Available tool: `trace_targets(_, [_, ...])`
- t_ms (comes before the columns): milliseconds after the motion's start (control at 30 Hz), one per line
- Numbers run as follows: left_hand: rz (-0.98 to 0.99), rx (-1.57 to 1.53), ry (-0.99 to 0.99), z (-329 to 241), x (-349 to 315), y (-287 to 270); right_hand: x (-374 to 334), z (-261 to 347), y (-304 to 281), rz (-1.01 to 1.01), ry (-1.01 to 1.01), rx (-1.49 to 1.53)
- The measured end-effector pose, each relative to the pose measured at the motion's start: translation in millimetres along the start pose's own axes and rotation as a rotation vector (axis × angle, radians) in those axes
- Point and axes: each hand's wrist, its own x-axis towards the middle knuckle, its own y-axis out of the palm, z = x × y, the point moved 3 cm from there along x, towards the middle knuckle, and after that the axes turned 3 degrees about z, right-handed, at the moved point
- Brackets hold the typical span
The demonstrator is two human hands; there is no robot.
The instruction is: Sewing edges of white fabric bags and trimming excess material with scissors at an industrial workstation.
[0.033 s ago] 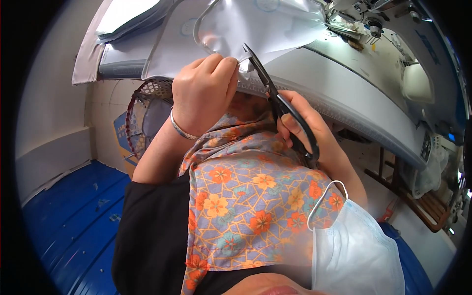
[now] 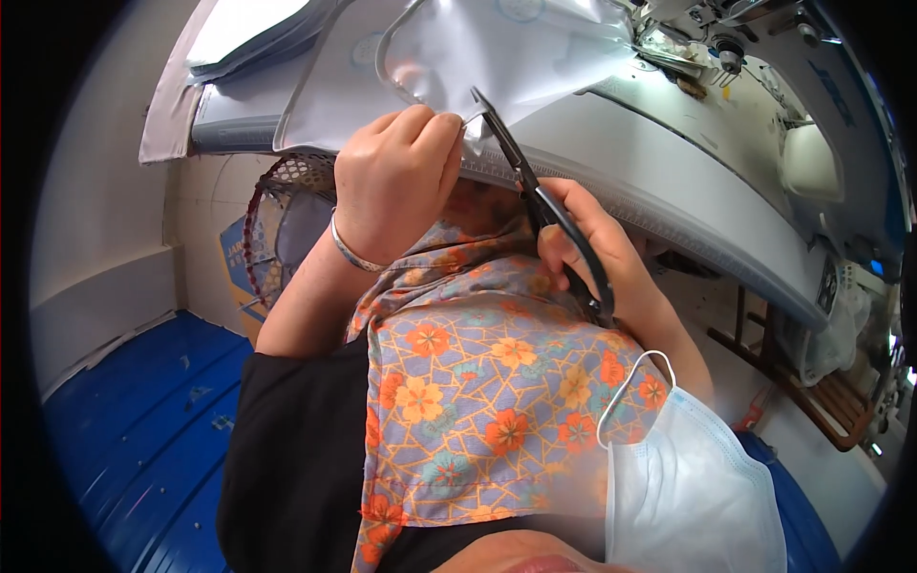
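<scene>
A shiny white sheet (image 2: 516,57) with piped edges lies over the front of the sewing table. My left hand (image 2: 396,172) is closed in a pinch at the sheet's near edge, holding a small bit of it; the fingertips are partly hidden. Black-handled scissors (image 2: 508,143) are in my right hand (image 2: 597,234), the thumb and fingers in the loops. Their tips point away from me, just right of my left fingertips and against the sheet's edge. Whether the blades are fully together is hard to make out.
A sewing machine (image 2: 831,105) stands at the right, its needle area at the upper right. Across the table front runs a ruler strip (image 2: 611,201). Below the table on the left hangs a mesh basket (image 2: 267,220). More layered sheets (image 2: 253,57) lie at the upper left.
The scissors and my right hand have shifted very slightly left. My left hand stays in place on the sheet's edge.
</scene>
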Motion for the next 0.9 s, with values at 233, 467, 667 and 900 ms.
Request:
trace_targets(233, [0.402, 0.197, -0.190, 82.0, -115.2, 22.7, -61.8, 6.6, -60.8, -0.475, -0.136, -0.329])
trace_targets(467, [0.970, 0.300, -0.648, 215.8, -362.4, 88.3, -133.9, 36.5, -163.3, -1.319, 0.148, -1.199])
trace_targets(667, [1.127, 0.086, -0.525, 170.9, -369.7, 124.0, -145.9, 21.5, -219.6, -1.266, -0.169, -1.431])
trace_targets(900, [-0.017, -0.142, 0.180, -1.6, -47.4, 11.1, -33.7, 62.5, -135.2, -0.762, -0.449, -1.388])
